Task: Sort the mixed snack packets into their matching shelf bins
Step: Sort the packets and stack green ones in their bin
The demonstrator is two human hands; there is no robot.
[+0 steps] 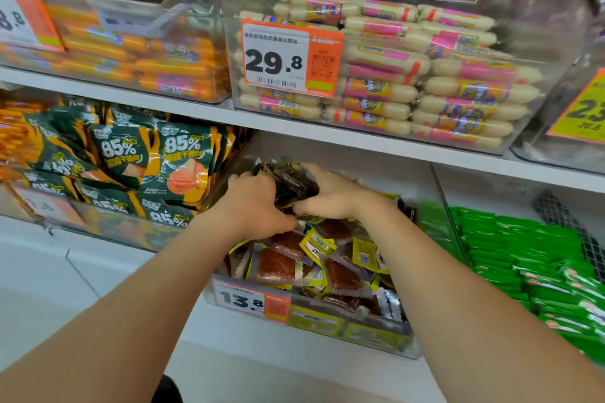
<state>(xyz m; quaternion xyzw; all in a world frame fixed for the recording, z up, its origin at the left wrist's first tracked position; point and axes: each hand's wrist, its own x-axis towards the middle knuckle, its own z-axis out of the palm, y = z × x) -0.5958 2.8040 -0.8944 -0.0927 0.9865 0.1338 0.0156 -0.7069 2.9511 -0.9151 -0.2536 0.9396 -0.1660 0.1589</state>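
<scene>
Both bare forearms reach in from the bottom edge toward the lower shelf. Nearest stands a clear bin (347, 329), whose front wall carries an orange-and-white price label (250, 299) reading 13.8. The bin is heaped with small yellow-edged packets (284, 267) of flat, dark red-brown snack, lying at all angles.

Above that heap, toward the back of the same bin, the two hands meet. The left hand (252, 203) curls its fingers over the near side of a bunch of dark packets (294, 181), and the right hand (330, 196) wraps the other side, thumb pointing toward the left hand. The bunch is squeezed between them just above the pile (how many packets it holds cannot be told).

To the left, another bin holds green-and-orange bags (147, 167) marked 85%. To the right, past a clear divider, lie bright green packets (523, 255).

Farther back and higher, a white shelf board (327, 137) bears two clear bins: one with orange sausages (147, 56) on the left, one with stacked white sausages (425, 82) in pink and yellow wraps, fronted by a large price label (288, 59) reading 29.8.
</scene>
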